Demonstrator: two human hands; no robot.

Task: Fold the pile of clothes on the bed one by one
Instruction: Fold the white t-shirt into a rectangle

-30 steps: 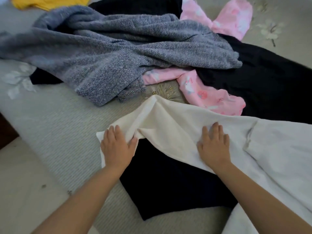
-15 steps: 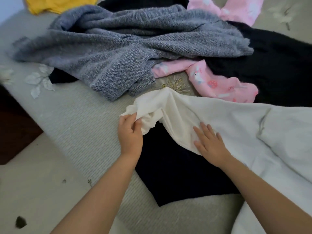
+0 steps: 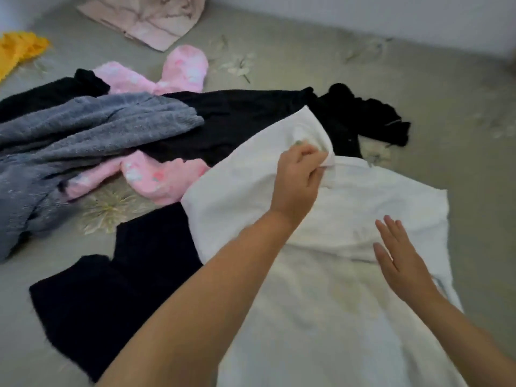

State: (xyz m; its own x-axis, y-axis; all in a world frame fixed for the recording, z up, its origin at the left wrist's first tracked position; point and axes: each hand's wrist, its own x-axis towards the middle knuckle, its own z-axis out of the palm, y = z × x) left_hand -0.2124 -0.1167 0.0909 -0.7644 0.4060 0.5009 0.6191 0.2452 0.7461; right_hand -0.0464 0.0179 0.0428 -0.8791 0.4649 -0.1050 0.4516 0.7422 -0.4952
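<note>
A cream-white garment (image 3: 321, 303) lies spread on the bed in front of me. My left hand (image 3: 298, 180) pinches its sleeve end, carried across over the garment's upper part. My right hand (image 3: 399, 261) lies flat with straight fingers on the garment's right side. Behind it sits the pile: a grey knit sweater (image 3: 83, 141), pink printed pieces (image 3: 156, 177), and a black garment (image 3: 251, 121). Another black garment (image 3: 111, 297) lies partly under the white one at the lower left.
The grey floral bedsheet (image 3: 418, 88) stretches to the right and back. A pale pink cloth (image 3: 150, 20) lies at the far edge by the wall, and a yellow garment (image 3: 19, 48) at the far left.
My left hand gripped the white sleeve end and carried it up and to the right over the garment. My right hand slid right along the cloth. The view swung right.
</note>
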